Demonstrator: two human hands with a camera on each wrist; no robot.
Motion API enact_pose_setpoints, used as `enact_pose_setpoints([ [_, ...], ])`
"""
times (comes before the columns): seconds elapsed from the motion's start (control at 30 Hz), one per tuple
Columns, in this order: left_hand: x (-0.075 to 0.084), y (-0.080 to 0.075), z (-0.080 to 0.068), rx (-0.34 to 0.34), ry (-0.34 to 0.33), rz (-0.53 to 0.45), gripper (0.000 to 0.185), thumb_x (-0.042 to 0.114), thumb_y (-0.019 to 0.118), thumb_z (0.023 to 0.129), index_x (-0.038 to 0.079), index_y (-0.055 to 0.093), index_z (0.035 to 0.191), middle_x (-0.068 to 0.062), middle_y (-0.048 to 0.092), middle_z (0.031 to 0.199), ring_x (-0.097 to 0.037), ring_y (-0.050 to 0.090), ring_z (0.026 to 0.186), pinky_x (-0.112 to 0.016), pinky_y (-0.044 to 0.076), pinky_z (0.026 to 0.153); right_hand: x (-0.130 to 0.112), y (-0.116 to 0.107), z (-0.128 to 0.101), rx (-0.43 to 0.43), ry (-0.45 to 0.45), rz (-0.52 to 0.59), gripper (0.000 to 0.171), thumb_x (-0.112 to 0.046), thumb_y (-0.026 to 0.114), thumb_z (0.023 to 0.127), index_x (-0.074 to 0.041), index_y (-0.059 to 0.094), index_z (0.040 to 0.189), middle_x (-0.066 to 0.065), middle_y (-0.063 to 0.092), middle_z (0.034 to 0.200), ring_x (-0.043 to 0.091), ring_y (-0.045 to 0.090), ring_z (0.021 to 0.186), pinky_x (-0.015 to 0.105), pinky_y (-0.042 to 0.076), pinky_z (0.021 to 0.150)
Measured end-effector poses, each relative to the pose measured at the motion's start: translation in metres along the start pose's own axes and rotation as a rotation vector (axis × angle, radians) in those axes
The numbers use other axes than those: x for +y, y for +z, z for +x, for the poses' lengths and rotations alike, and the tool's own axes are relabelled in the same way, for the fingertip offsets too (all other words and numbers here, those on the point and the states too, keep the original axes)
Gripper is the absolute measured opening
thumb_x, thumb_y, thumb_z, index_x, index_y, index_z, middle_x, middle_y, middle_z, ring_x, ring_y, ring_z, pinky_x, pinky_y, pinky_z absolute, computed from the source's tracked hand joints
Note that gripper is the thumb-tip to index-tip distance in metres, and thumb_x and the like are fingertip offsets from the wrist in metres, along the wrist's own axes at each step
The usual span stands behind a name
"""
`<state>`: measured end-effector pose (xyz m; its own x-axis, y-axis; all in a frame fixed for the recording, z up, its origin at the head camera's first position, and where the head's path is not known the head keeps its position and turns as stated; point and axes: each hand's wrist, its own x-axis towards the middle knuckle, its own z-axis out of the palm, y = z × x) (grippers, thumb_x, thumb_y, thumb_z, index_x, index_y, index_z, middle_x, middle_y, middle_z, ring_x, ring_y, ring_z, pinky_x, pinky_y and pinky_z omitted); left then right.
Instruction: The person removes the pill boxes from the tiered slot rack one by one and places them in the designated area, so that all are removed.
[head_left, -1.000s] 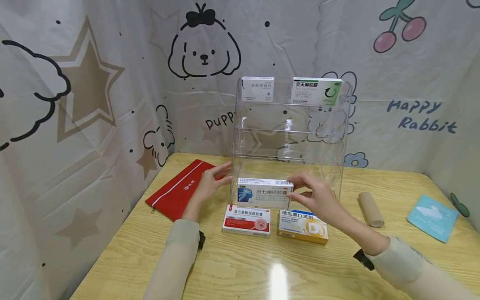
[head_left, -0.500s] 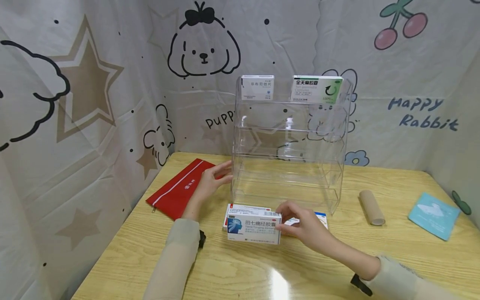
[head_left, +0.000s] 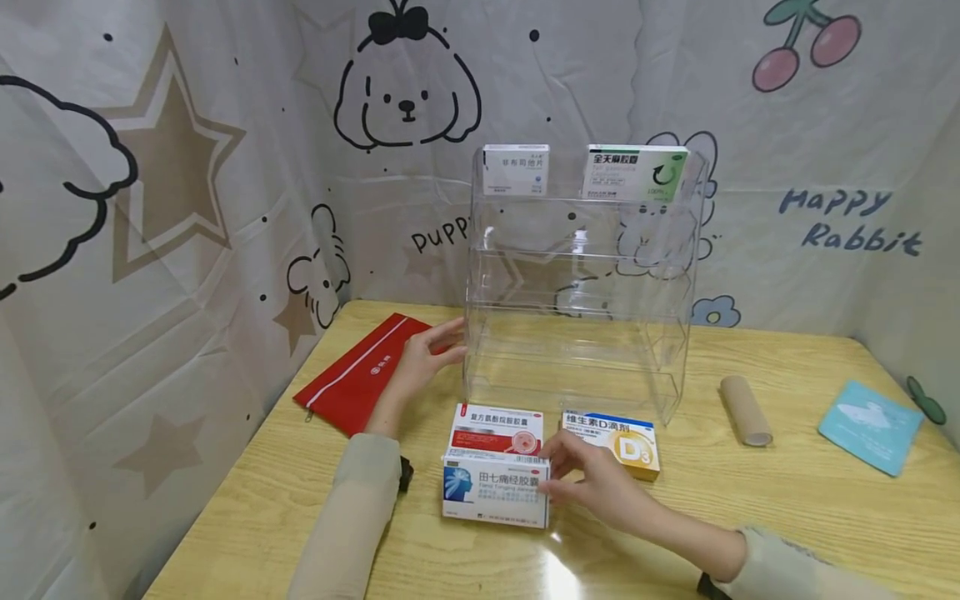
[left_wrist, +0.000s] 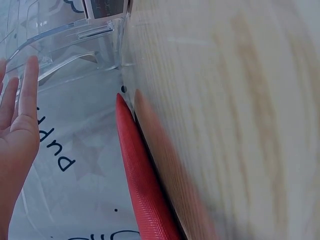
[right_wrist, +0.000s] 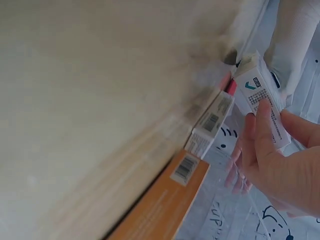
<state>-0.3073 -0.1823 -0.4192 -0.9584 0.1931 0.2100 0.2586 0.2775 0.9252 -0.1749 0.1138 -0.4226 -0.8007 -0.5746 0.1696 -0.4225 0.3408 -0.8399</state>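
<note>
My right hand (head_left: 600,487) pinches the right end of a white medicine box (head_left: 495,493) with a blue head picture. In the right wrist view the thumb and fingers press on the white box's (right_wrist: 254,85) end. It is in front of a red-and-white medicine box (head_left: 495,429), covering its lower edge. A yellow-and-white vitamin D box (head_left: 630,446) lies beside that one, partly behind my right hand. My left hand (head_left: 420,362) has its fingers extended at the left side of a clear acrylic display rack (head_left: 577,371); in the left wrist view its fingers look straight.
On the rack's top tier stand a white box (head_left: 516,171) and a green-and-white box (head_left: 636,173). A red zip pouch (head_left: 363,375) lies under the left forearm. A cardboard tube (head_left: 745,410) and a light-blue packet (head_left: 870,427) lie to the right on the wooden table (head_left: 247,500).
My right hand has drawn the white box from the rack's bottom tier forward and slightly left, past the two boxes on the table. My left hand has stayed at the rack's side.
</note>
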Motion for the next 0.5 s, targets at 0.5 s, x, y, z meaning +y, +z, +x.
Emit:
enact_pose_setpoints([
  [0.5, 0.0018, 0.001, 0.0002, 0.002, -0.003, -0.019, 0.056, 0.01, 0.066, 0.092, 0.01, 0.048, 0.145, -0.018, 0.059, 0.138, -0.031, 0.057, 0.129, -0.041, 0.053, 0.102, 0.0056, 0.0087, 0.0006, -0.025, 0.013, -0.041, 0.025, -0.013, 0.074, 0.085, -0.003, 0.058, 0.103, 0.008, 0.07, 0.088, 0.001, 0.063, 0.076, 0.019, 0.056, 0.071],
])
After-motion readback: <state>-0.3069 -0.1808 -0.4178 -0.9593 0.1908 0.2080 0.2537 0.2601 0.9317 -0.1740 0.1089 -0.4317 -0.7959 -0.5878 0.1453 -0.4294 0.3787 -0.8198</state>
